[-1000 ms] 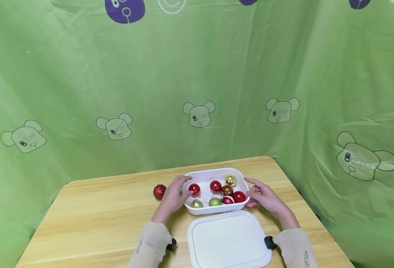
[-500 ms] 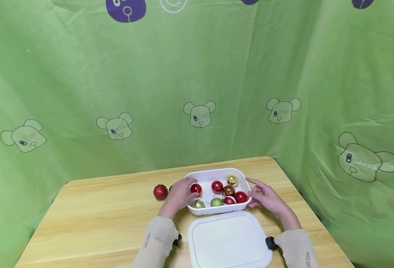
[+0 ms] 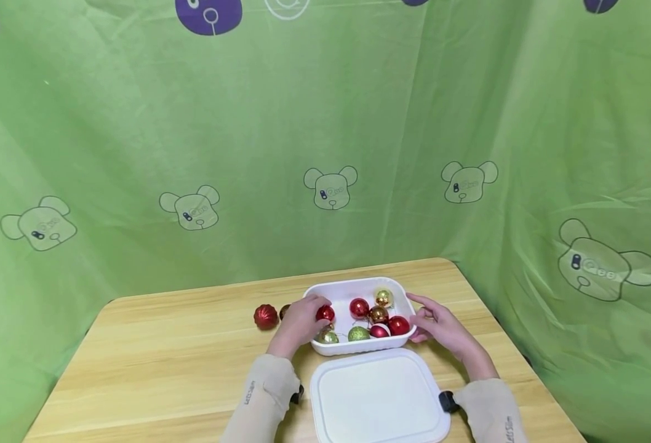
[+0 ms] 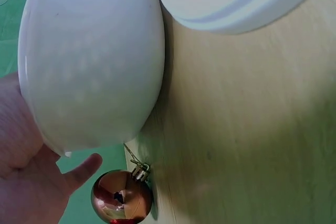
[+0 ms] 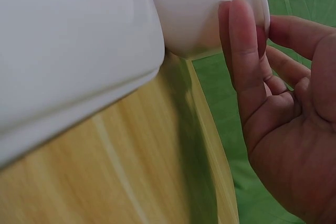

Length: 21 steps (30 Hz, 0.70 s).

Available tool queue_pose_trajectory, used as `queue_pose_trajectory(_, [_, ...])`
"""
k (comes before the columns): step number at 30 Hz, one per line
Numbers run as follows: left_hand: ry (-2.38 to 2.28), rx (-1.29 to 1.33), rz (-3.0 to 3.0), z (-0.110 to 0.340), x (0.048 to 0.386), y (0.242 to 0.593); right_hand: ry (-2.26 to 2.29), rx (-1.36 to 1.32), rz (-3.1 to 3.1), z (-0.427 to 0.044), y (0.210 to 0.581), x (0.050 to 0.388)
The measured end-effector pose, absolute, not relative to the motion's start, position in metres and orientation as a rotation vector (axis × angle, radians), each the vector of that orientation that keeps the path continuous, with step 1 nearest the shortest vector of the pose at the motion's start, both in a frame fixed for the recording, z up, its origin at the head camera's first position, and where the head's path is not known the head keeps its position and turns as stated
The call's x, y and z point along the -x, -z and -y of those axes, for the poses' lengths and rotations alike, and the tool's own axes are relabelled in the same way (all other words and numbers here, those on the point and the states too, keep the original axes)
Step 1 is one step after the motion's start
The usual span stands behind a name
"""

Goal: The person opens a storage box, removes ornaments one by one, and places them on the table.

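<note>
Red bauble [image 3: 325, 314] in the left end of the white tray [image 3: 353, 350]: it lies just beyond the left rim, to the right of the left grip [image 3: 299, 320], whose fingers reach over that rim and partly cover it. I cannot tell whether they have closed on the bauble, as the tray wall hides their tips in the left wrist view. A ball offers no long axis to line up with; the tray's runs left to right, with a grip at each end, so the left one is clearly the nearer. Just below the bauble, on the person's side, sits a yellow-green ball [image 3: 328, 338], which I judge leaves little room there. Over at the right end, the right grip [image 3: 435, 326] is released, thumb and forefinger merely touching the tray, well apart from the bauble
</note>
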<state>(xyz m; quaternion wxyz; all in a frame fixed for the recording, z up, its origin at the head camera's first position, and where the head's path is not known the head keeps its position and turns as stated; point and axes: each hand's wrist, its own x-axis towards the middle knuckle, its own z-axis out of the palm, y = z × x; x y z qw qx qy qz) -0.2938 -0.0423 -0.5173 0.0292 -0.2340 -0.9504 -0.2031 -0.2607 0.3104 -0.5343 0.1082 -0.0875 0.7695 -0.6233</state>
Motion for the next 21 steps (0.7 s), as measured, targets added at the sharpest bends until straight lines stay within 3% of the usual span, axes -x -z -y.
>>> queue_pose_trajectory(21, [0.692, 0.764, 2.962, 0.0422, 0.2957, 0.5173, 1.827, 0.231, -2.252, -0.3108, 0.5371, 0.2629])
